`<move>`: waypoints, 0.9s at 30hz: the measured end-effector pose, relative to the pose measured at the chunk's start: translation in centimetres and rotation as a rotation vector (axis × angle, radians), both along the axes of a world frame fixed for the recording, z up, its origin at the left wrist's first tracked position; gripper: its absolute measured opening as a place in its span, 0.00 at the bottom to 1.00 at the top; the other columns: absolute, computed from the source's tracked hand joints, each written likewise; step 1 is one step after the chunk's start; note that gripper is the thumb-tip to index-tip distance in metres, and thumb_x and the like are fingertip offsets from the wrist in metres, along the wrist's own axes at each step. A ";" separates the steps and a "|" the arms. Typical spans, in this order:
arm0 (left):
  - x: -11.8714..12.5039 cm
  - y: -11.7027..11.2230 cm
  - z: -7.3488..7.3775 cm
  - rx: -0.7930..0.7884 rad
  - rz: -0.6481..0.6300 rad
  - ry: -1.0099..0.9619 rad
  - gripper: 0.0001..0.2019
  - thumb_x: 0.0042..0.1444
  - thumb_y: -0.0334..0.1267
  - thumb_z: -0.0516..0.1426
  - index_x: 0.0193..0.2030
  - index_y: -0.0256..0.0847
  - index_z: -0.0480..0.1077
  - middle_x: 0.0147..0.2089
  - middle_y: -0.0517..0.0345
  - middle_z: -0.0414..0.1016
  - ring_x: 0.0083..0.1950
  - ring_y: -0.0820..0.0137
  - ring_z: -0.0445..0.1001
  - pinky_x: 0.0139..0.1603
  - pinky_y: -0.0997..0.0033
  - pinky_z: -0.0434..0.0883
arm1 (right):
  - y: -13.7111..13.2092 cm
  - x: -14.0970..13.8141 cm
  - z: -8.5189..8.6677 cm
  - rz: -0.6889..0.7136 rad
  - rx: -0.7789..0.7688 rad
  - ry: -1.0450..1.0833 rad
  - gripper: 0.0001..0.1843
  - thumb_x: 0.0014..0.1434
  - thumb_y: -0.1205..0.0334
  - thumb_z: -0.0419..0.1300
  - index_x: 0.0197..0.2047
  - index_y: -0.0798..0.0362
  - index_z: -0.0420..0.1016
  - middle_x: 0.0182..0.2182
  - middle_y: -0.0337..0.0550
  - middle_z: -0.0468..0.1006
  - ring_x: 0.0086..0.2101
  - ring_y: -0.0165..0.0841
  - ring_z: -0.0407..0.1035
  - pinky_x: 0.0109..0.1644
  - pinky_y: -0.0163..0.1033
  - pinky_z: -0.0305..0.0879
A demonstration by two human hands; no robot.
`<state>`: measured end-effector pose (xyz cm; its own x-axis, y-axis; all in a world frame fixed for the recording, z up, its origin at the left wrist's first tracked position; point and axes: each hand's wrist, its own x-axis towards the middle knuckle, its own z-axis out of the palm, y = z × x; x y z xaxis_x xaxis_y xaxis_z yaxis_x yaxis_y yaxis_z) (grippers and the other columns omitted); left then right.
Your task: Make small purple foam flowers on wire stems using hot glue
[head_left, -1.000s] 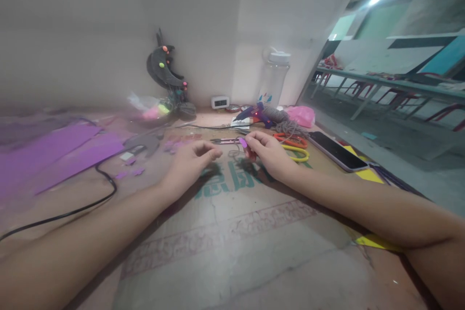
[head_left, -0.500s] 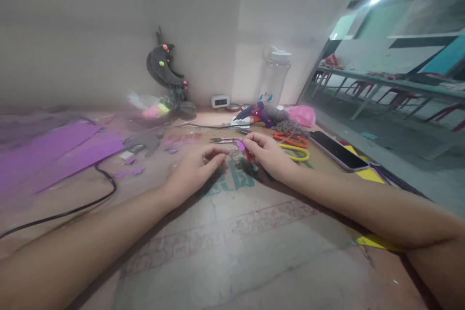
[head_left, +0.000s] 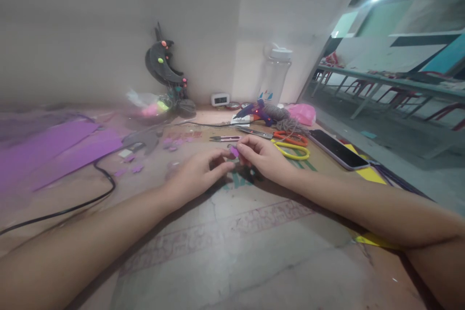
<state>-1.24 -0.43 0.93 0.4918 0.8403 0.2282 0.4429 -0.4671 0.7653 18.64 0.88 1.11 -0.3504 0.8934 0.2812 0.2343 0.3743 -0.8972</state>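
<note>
Both of my hands meet at the middle of the table over a printed cardboard mat. My right hand pinches a small purple foam piece between thumb and fingers. My left hand has its fingers curled, and their tips touch the same purple piece from the left. Just beyond the hands lies a small thread snipper.
Behind the hands lie orange scissors, yellow scissors, a glue gun, grey yarn, a phone and a water bottle. Purple foam sheets, scraps and a black cable lie at left. A black moon-shaped craft leans on the wall.
My two hands have come together and drawn slightly nearer to me. My left fingertips now touch the purple piece that my right hand holds.
</note>
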 end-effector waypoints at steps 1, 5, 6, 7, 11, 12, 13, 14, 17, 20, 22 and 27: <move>0.0 -0.1 0.1 0.002 -0.011 -0.007 0.12 0.63 0.47 0.53 0.41 0.44 0.74 0.36 0.61 0.81 0.35 0.67 0.79 0.39 0.70 0.72 | -0.2 -0.1 0.1 0.009 -0.006 -0.013 0.13 0.63 0.51 0.56 0.34 0.52 0.67 0.23 0.32 0.68 0.23 0.26 0.61 0.28 0.32 0.58; 0.1 -0.1 0.5 0.073 0.054 -0.003 0.13 0.63 0.45 0.53 0.33 0.44 0.74 0.34 0.60 0.80 0.38 0.66 0.77 0.42 0.69 0.71 | -0.5 -0.4 0.4 0.040 -0.017 -0.055 0.12 0.63 0.53 0.57 0.34 0.53 0.67 0.22 0.33 0.69 0.24 0.26 0.62 0.28 0.32 0.59; 0.1 0.0 0.5 0.083 0.062 -0.014 0.13 0.63 0.44 0.53 0.33 0.44 0.74 0.35 0.60 0.79 0.39 0.66 0.76 0.43 0.69 0.71 | -0.6 -0.4 0.4 0.044 -0.019 -0.053 0.12 0.63 0.53 0.57 0.34 0.53 0.67 0.22 0.33 0.69 0.24 0.26 0.62 0.28 0.32 0.60; 0.1 0.1 0.5 0.080 0.065 -0.030 0.12 0.63 0.44 0.53 0.33 0.44 0.74 0.36 0.60 0.79 0.39 0.66 0.76 0.43 0.69 0.71 | -0.6 -0.4 0.4 0.047 -0.022 -0.044 0.12 0.63 0.53 0.57 0.34 0.53 0.67 0.22 0.33 0.69 0.24 0.26 0.62 0.28 0.32 0.60; 0.0 0.8 0.1 0.004 0.113 -0.144 0.10 0.62 0.44 0.53 0.37 0.42 0.73 0.35 0.59 0.77 0.38 0.68 0.74 0.39 0.71 0.70 | -0.5 -0.3 0.2 0.093 -0.042 -0.060 0.12 0.63 0.53 0.57 0.33 0.53 0.67 0.23 0.34 0.69 0.24 0.26 0.62 0.30 0.33 0.60; 0.0 0.9 0.0 -0.010 0.133 -0.168 0.10 0.62 0.44 0.53 0.37 0.42 0.72 0.34 0.59 0.76 0.37 0.69 0.74 0.38 0.71 0.70 | -0.4 -0.3 0.1 0.109 -0.048 -0.070 0.13 0.63 0.52 0.56 0.33 0.53 0.67 0.23 0.34 0.69 0.24 0.26 0.62 0.30 0.33 0.60; -0.1 1.1 -0.1 -0.019 0.153 -0.188 0.10 0.61 0.43 0.53 0.36 0.41 0.71 0.33 0.59 0.75 0.36 0.69 0.73 0.37 0.72 0.69 | -0.3 -0.3 0.0 0.112 -0.053 -0.066 0.14 0.64 0.51 0.56 0.34 0.53 0.67 0.23 0.34 0.69 0.24 0.26 0.62 0.30 0.33 0.60; -0.1 1.2 -0.2 -0.026 0.168 -0.204 0.09 0.61 0.43 0.54 0.34 0.41 0.70 0.32 0.60 0.74 0.35 0.69 0.73 0.36 0.72 0.69 | -0.2 -0.3 -0.1 0.098 -0.050 -0.040 0.14 0.64 0.50 0.56 0.34 0.53 0.66 0.24 0.34 0.69 0.24 0.26 0.62 0.30 0.33 0.60; -0.1 1.3 -0.2 -0.032 0.183 -0.220 0.09 0.59 0.42 0.54 0.31 0.41 0.67 0.29 0.61 0.71 0.32 0.70 0.71 0.33 0.72 0.68 | 0.2 -0.1 -0.3 0.004 -0.011 0.108 0.15 0.63 0.47 0.57 0.39 0.51 0.64 0.24 0.32 0.67 0.24 0.26 0.62 0.28 0.32 0.59; -0.1 1.2 -0.3 -0.001 0.152 -0.157 0.10 0.60 0.42 0.53 0.30 0.42 0.67 0.28 0.62 0.70 0.30 0.70 0.70 0.31 0.72 0.66 | 0.3 0.1 -0.1 0.004 -0.015 0.114 0.18 0.62 0.49 0.59 0.47 0.51 0.65 0.25 0.32 0.69 0.24 0.27 0.64 0.27 0.32 0.60; -0.1 1.0 -0.3 0.017 0.112 -0.096 0.10 0.61 0.42 0.52 0.31 0.42 0.68 0.28 0.61 0.71 0.31 0.69 0.70 0.32 0.72 0.66 | 0.1 0.2 0.0 0.030 -0.029 0.026 0.19 0.62 0.52 0.59 0.53 0.52 0.67 0.25 0.33 0.70 0.25 0.28 0.65 0.29 0.33 0.61; -0.1 0.8 -0.3 0.057 0.100 -0.020 0.10 0.61 0.42 0.52 0.32 0.43 0.69 0.31 0.60 0.75 0.34 0.68 0.72 0.34 0.70 0.67 | 0.0 0.0 -0.3 0.018 0.077 -0.183 0.09 0.61 0.57 0.59 0.39 0.53 0.76 0.28 0.37 0.74 0.28 0.28 0.68 0.34 0.34 0.64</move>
